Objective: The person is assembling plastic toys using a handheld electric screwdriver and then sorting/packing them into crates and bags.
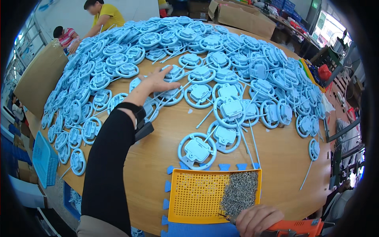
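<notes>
My left hand (158, 81) reaches forward over the table with its fingers spread, touching or just above a light blue ring-shaped plastic part (172, 94) with a boxy centre. Whether its fingertips press on the part is hard to see. My right hand (258, 219) is wrapped round an orange power screwdriver (296, 227) at the lower right. The tool's tip lies at the front edge of a yellow perforated basket (193, 216). Small silver screws (240, 193) fill the basket's right side. Another blue ring part (197, 151) lies just behind the basket.
Many similar blue parts with thin rods are heaped across the wooden table (152, 173). A blue foam mat (197, 230) lies under the yellow basket. At the left stand a blue basket (45, 158) and a cardboard sheet (41, 79). A person in yellow (110, 15) is beyond the heap.
</notes>
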Available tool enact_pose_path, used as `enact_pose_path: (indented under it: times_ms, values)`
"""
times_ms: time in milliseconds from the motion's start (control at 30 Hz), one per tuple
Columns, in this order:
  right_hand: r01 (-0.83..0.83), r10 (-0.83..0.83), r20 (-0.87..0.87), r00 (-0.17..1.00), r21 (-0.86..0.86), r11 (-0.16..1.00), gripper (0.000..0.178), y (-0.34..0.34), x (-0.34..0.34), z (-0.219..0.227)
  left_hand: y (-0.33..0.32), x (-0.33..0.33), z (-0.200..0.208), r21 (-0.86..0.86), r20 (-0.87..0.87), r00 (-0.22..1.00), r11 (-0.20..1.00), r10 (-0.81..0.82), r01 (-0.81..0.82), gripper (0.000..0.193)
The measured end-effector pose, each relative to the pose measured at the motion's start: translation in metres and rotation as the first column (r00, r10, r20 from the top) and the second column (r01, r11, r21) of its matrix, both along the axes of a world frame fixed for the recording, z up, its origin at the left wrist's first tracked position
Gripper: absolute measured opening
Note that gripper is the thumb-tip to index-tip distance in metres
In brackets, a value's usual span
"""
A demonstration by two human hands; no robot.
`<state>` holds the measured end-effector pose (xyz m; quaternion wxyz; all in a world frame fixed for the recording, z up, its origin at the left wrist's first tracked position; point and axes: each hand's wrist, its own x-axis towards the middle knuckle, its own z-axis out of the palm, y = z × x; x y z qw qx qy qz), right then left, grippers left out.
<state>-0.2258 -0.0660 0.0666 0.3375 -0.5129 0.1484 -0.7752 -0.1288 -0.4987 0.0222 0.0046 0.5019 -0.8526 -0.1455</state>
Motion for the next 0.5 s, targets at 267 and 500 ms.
enact_pose_path:
  times_ms: [267,500]
  values:
    - [0.127,-0.126,-0.021,0.992,0.204,0.971,0.055,0.015,0.02,0.009,0.136,0.053,-0.002,-0.074,-0.004,0.997,0.994,-0.083,0.082,0.076]
    - [-0.01,0.014,-0.022,1.0,0.174,0.985,0.05,0.023,0.019,0.003,0.167,0.127,-0.009,-0.206,-0.331,0.938,0.978,-0.106,0.037,0.063]
